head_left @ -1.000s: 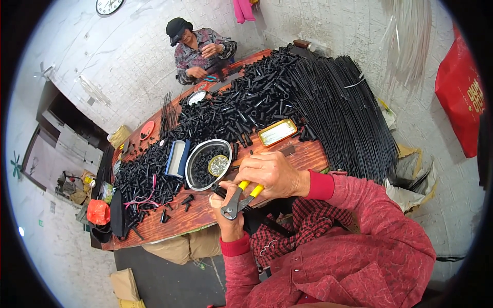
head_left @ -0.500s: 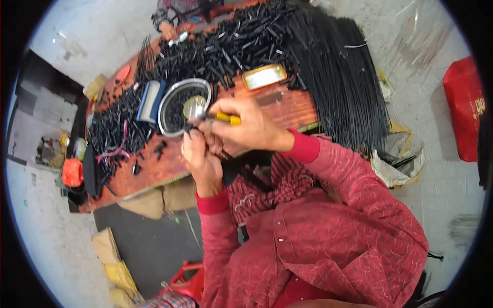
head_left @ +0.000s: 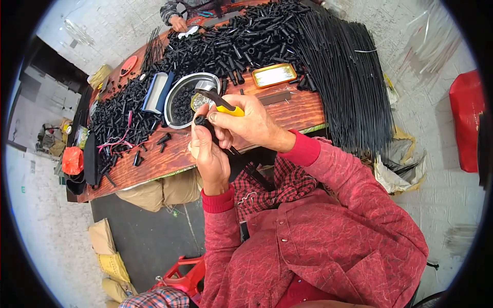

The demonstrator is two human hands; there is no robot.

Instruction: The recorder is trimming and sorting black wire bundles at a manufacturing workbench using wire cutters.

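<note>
Many black tubes [head_left: 246, 46] crowd an apparently wooden table [head_left: 177, 154] near pale walls [head_left: 423, 123].

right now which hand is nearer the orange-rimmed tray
Right. The right hand is below and slightly left of the orange-rimmed tray in view; the left hand is lower and farther left.

From my remote station I see whitish textured walls [head_left: 56, 226] at left and right under even light, a dark opening [head_left: 61, 64] at far left, a red-brown wooden table [head_left: 172, 159] reaching far across, dark grey floor [head_left: 149, 226] and a red plastic seat [head_left: 192, 277] at near left.
</note>
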